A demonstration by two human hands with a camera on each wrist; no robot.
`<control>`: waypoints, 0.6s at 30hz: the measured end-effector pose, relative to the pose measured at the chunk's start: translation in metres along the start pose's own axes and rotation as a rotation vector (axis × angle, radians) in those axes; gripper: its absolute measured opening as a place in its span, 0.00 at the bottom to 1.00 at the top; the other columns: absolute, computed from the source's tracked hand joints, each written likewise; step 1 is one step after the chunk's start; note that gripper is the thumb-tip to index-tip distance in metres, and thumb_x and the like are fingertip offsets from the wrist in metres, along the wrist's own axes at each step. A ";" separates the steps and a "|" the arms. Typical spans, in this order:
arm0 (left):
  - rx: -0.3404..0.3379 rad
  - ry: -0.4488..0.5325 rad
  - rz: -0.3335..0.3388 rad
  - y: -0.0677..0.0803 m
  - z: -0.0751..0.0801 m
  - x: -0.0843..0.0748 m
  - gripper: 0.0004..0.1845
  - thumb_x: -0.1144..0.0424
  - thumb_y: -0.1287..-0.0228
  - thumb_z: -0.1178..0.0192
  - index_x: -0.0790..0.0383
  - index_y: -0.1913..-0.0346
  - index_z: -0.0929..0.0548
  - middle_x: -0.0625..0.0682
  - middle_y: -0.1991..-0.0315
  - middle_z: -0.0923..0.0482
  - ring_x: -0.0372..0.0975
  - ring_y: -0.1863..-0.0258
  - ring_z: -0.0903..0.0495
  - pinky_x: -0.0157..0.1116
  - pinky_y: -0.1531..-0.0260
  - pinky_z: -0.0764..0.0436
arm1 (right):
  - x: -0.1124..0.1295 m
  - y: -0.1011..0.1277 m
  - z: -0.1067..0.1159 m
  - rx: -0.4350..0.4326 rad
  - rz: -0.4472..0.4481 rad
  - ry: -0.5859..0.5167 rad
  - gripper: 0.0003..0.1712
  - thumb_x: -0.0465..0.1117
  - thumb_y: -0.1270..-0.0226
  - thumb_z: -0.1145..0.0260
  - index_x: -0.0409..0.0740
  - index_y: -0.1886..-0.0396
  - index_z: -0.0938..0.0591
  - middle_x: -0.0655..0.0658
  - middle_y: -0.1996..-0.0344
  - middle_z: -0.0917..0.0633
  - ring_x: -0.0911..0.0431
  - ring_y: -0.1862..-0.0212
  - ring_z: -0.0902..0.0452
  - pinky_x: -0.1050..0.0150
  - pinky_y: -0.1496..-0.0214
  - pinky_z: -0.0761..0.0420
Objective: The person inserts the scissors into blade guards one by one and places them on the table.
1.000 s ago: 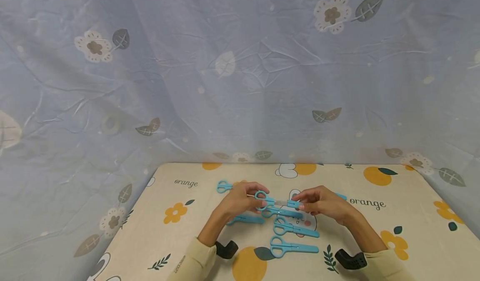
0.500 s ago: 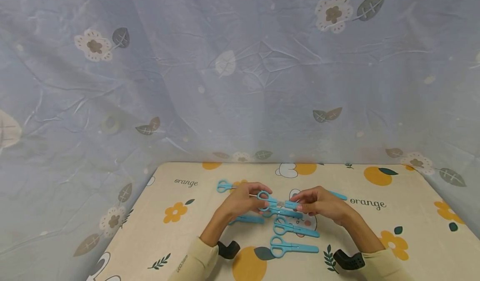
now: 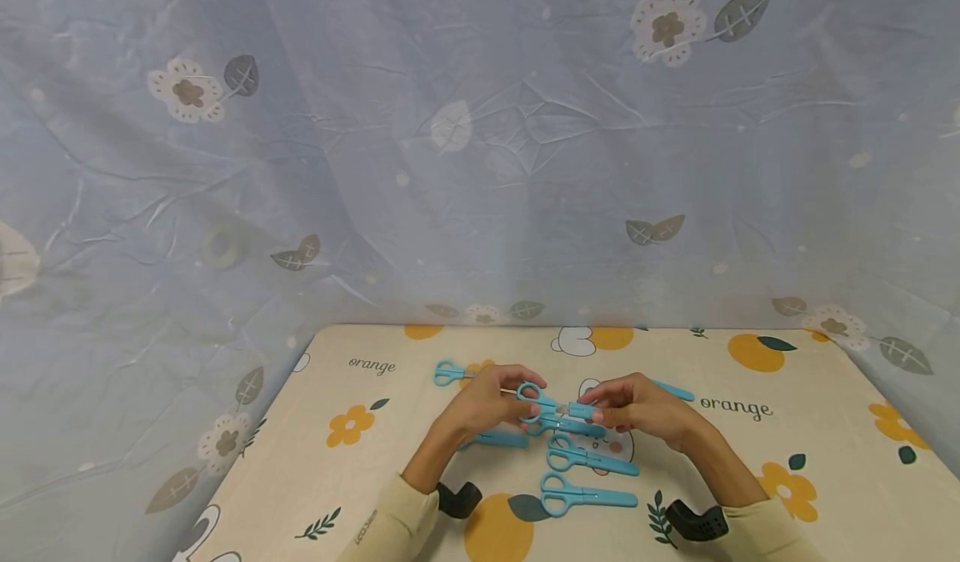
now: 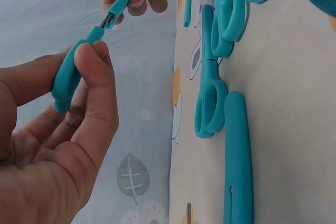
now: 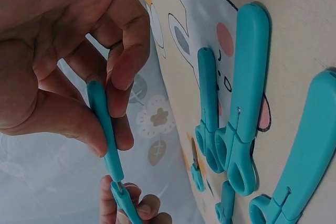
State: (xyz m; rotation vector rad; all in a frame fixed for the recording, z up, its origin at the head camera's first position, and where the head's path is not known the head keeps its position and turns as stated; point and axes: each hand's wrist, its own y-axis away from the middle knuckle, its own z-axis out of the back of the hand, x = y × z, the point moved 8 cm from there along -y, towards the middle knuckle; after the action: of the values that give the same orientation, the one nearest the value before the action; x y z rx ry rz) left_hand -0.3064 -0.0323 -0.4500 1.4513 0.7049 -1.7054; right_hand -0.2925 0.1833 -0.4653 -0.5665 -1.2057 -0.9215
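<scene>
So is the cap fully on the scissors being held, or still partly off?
Partly off. Between the cap in the right hand and the scissors in the left hand, a short stretch of bare blade shows.

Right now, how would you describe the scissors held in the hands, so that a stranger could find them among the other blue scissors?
On the table with the orange-print cloth, look at the middle, where the left hand and the right hand meet. The held scissors are lifted above the cloth, handles pinched by the left hand, while the right hand pinches the blue blade cover. All the other scissors lie flat on the cloth.
</scene>
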 end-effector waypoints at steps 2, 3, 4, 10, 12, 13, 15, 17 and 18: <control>-0.006 0.002 0.012 0.000 0.000 0.001 0.16 0.74 0.31 0.32 0.63 0.42 0.13 0.59 0.55 0.18 0.66 0.55 0.12 0.50 0.58 0.06 | 0.001 0.000 0.000 -0.003 0.006 0.010 0.22 0.37 0.25 0.29 0.30 0.37 0.15 0.46 0.65 0.13 0.57 0.67 0.21 0.63 0.65 0.17; -0.010 0.004 0.019 -0.001 0.001 0.001 0.16 0.74 0.31 0.32 0.63 0.42 0.13 0.59 0.56 0.18 0.66 0.55 0.11 0.50 0.58 0.06 | 0.001 0.000 0.000 -0.004 0.009 0.015 0.22 0.37 0.25 0.29 0.30 0.37 0.15 0.45 0.66 0.13 0.56 0.67 0.21 0.63 0.65 0.16; -0.014 0.005 0.026 -0.001 0.001 0.002 0.16 0.74 0.31 0.32 0.62 0.42 0.13 0.59 0.56 0.17 0.65 0.55 0.11 0.50 0.58 0.06 | 0.002 0.000 0.000 -0.005 0.013 0.019 0.21 0.37 0.25 0.30 0.30 0.37 0.15 0.45 0.67 0.13 0.56 0.67 0.21 0.63 0.65 0.16; -0.035 0.019 0.054 -0.002 0.003 0.004 0.16 0.73 0.31 0.31 0.62 0.43 0.13 0.59 0.56 0.17 0.64 0.55 0.11 0.46 0.60 0.05 | 0.005 -0.001 -0.001 -0.033 0.021 0.050 0.21 0.37 0.26 0.29 0.30 0.39 0.14 0.44 0.67 0.14 0.56 0.65 0.22 0.64 0.65 0.20; -0.043 0.028 0.053 -0.002 0.003 0.004 0.16 0.73 0.31 0.31 0.62 0.43 0.12 0.59 0.57 0.16 0.65 0.55 0.11 0.45 0.61 0.05 | 0.004 -0.001 -0.001 -0.050 0.020 0.061 0.20 0.36 0.26 0.29 0.31 0.39 0.13 0.43 0.66 0.13 0.57 0.65 0.22 0.65 0.65 0.22; -0.047 0.031 0.052 -0.002 0.003 0.004 0.16 0.74 0.31 0.31 0.62 0.43 0.12 0.59 0.57 0.16 0.65 0.55 0.11 0.45 0.61 0.05 | 0.004 -0.001 -0.001 -0.056 0.022 0.067 0.19 0.36 0.26 0.29 0.32 0.40 0.13 0.42 0.66 0.13 0.57 0.65 0.22 0.66 0.65 0.22; -0.054 0.032 0.047 -0.001 0.003 0.004 0.15 0.74 0.32 0.31 0.62 0.44 0.12 0.59 0.58 0.16 0.65 0.56 0.10 0.46 0.61 0.05 | 0.004 -0.002 -0.001 -0.068 0.031 0.075 0.18 0.35 0.27 0.29 0.32 0.41 0.12 0.40 0.66 0.13 0.57 0.65 0.22 0.66 0.64 0.22; -0.062 0.030 0.044 -0.001 0.003 0.004 0.15 0.74 0.33 0.30 0.62 0.44 0.12 0.58 0.59 0.15 0.65 0.57 0.10 0.47 0.61 0.05 | 0.004 -0.002 -0.002 -0.077 0.042 0.088 0.17 0.34 0.27 0.29 0.33 0.42 0.12 0.38 0.65 0.13 0.57 0.65 0.21 0.66 0.64 0.21; -0.065 0.030 0.043 -0.001 0.002 0.004 0.15 0.74 0.33 0.30 0.62 0.44 0.12 0.58 0.60 0.15 0.64 0.58 0.10 0.48 0.60 0.05 | 0.005 -0.002 -0.003 -0.081 0.048 0.094 0.17 0.34 0.27 0.29 0.33 0.42 0.12 0.38 0.65 0.13 0.57 0.65 0.21 0.66 0.64 0.20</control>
State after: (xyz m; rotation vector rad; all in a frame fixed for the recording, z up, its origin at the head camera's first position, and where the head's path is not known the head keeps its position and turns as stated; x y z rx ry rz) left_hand -0.3089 -0.0344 -0.4540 1.4392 0.7330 -1.6166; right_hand -0.2925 0.1784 -0.4621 -0.6081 -1.0704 -0.9495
